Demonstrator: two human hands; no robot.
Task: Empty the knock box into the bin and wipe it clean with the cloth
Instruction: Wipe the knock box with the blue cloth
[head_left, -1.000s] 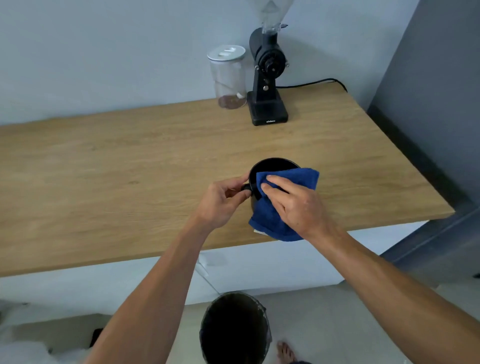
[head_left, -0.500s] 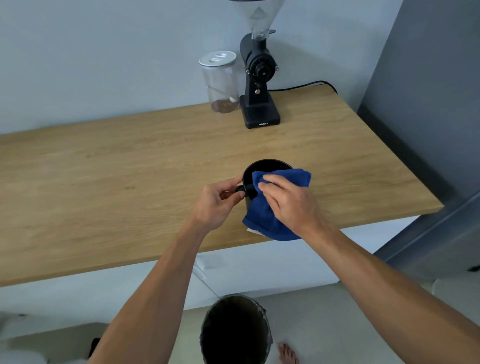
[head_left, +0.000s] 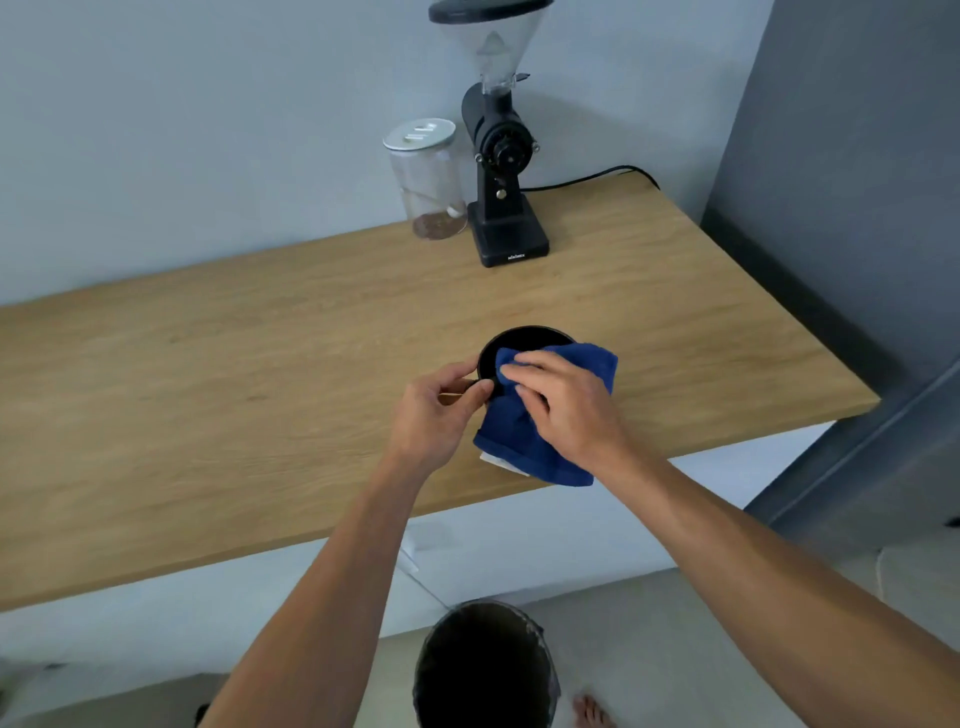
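Observation:
A round black knock box (head_left: 519, 340) stands on the wooden counter (head_left: 208, 395) near its front edge. My left hand (head_left: 436, 415) pinches the box at its left side. A blue cloth (head_left: 524, 431) drapes over the box's near rim and down its front. My right hand (head_left: 566, 405) presses on the cloth, fingers over the rim. Most of the box's inside is hidden by cloth and hand. On the floor below the counter stands a dark round bin (head_left: 485, 670) with an open top.
A black coffee grinder (head_left: 501, 171) with a clear hopper stands at the back of the counter, its cable (head_left: 587, 179) running right. Beside it is a glass jar (head_left: 428, 182) with a lid. A grey wall (head_left: 857, 208) lies to the right. A bare foot (head_left: 592, 712) shows by the bin.
My right hand with the cloth has shifted slightly left along the box's rim, closer to my left hand. The view has tilted a little; the box stays in place.

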